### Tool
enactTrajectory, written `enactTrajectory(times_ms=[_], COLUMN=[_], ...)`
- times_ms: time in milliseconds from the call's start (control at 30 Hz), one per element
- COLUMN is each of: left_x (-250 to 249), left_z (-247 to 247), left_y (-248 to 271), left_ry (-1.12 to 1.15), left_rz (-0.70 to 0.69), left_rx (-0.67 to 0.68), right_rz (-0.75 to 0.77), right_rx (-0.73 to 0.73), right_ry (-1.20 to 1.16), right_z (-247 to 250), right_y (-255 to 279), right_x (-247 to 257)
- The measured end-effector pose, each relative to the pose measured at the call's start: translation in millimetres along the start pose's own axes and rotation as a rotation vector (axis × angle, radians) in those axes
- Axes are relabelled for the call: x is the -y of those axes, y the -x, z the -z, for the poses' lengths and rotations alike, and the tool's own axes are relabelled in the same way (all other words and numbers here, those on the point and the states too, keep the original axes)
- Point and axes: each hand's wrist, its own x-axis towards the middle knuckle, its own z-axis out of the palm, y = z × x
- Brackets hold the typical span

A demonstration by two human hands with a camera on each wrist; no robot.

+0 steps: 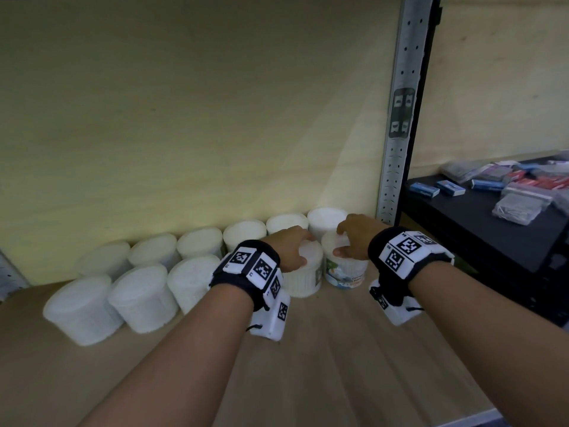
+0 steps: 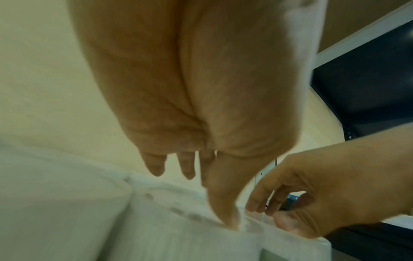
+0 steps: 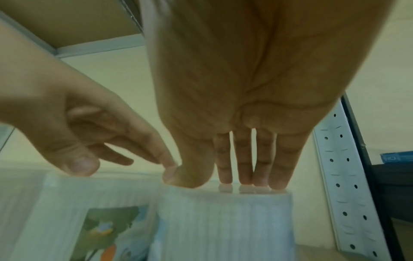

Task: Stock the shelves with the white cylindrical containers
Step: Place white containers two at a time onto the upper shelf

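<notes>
On wooden shelf (image 1: 354,349), hands touch ribbed white tubs (image 1: 303,280).

Head view: set high, facing forward and down over both forearms onto the wooden shelf (image 1: 354,365), the metal upright (image 1: 397,118) at its right. Left wrist view: very close under the palm, facing along the fingers toward that upright. Right wrist view: equally close, upright (image 3: 344,185) at right. All three share the two front containers nearest the upright.
</notes>
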Motion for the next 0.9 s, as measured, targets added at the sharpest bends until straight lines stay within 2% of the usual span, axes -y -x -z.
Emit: enactTrajectory(times_ms=[100,200,333,500,700,900], left_x=[1.3,-3.1,-6.1,-9.7,-9.1,-3.9], left_z=[5.5,3.7,-8.0,-13.2,-9.0,0.3], left_y=[-0.7,-2.3,-6.0,-8.4,-8.9,-5.8], left_ry=[0.065,0.038,-0.056,-0.112,-0.112,-0.026], left_rz=[0.001,0.084,0.155,0.176,0.120,0.043], left_rx=[-0.133,-0.220,-0.166,-0.146,-0.101,0.010], right_rz=[0.010,0.024,0.032,0.035,0.038,0.034], right_rx=[0.001,-0.003,-0.005,-0.015,-0.024,-0.029], right_ry=[0.000,0.007,0.018,0.021,0.019,0.018], right_z=[0.5,-0.2,-1.6,-2.9,-2.9,-2.8], right_y=[0.1,-0.4,-0.3,-1.1,-1.8,-2.4], right_x=[-1.7,-3.6,-4.0,-4.2,-5.0,-4.9])
